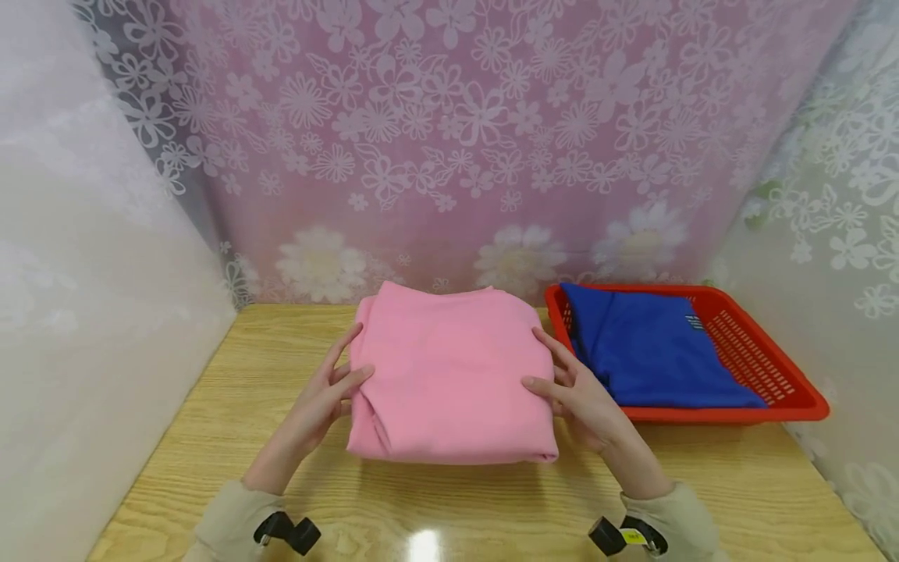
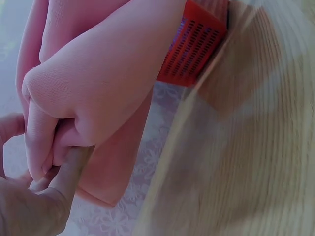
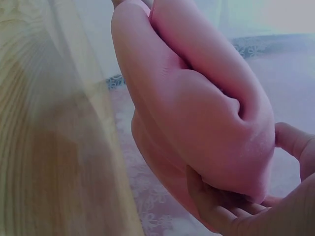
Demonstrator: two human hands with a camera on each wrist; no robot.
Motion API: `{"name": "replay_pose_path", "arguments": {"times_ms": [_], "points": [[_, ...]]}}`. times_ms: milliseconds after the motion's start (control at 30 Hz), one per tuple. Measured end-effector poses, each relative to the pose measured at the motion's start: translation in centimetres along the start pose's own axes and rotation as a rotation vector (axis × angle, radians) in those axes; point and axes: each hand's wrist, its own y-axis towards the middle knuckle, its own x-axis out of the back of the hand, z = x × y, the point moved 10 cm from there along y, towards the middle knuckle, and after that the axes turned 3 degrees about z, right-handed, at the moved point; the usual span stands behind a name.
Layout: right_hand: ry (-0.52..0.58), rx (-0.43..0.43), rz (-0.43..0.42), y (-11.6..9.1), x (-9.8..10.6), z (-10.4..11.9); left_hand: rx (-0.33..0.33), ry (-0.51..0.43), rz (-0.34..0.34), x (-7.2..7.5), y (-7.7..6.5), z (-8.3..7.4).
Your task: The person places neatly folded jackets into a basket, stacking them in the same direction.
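Note:
A thick, folded pink garment (image 1: 453, 375) is held up in front of me, a little above the wooden table. My left hand (image 1: 323, 402) grips its left side, thumb on the upper face and fingers spread along the edge and beneath. On the opposite side my right hand (image 1: 586, 402) holds it the same way. In the left wrist view, the fingers (image 2: 74, 169) reach under the garment's rolled folds (image 2: 98, 73). The right wrist view shows the bundle's layered end (image 3: 197, 108) between thumb and fingers. Its exact garment kind cannot be told.
A red plastic basket (image 1: 772, 351) stands on the table at the right, with a folded blue garment (image 1: 653, 351) in it, bearing a small dark label. Beneath everything is a wood-grain table (image 1: 232, 390). A pink flowered curtain (image 1: 449, 156) hangs behind, with pale sheets on both sides.

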Motion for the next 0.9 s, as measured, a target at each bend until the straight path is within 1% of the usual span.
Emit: {"name": "replay_pose_path", "arguments": {"times_ms": [67,167,267,400,600,767,867,900], "points": [[-0.002,0.007,-0.002,-0.2,0.5,0.7,-0.012,-0.018,-0.003,-0.6,0.4,-0.5],[-0.023,0.013,-0.027,-0.6,1.6,1.9,-0.034,-0.042,0.006,-1.8,1.1,-1.4],[-0.031,0.031,-0.048,-1.2,2.9,3.5,-0.065,-0.068,0.035,-3.4,2.1,-2.5],[-0.021,0.068,-0.070,-2.1,4.9,5.6,-0.102,-0.112,0.071,-5.9,3.5,-4.0],[0.061,0.134,-0.099,-3.9,9.1,8.2,-0.156,-0.150,0.121,-10.7,6.2,-5.8],[0.163,0.149,-0.135,-5.3,13.5,9.7,-0.209,-0.171,0.171,-15.2,8.6,-7.2],[0.211,0.150,-0.163,-6.0,16.4,10.4,-0.232,-0.185,0.187,-18.0,10.0,-7.7],[0.211,0.147,-0.178,-6.3,17.4,10.5,-0.238,-0.187,0.191,-18.9,10.5,-7.8]]}}
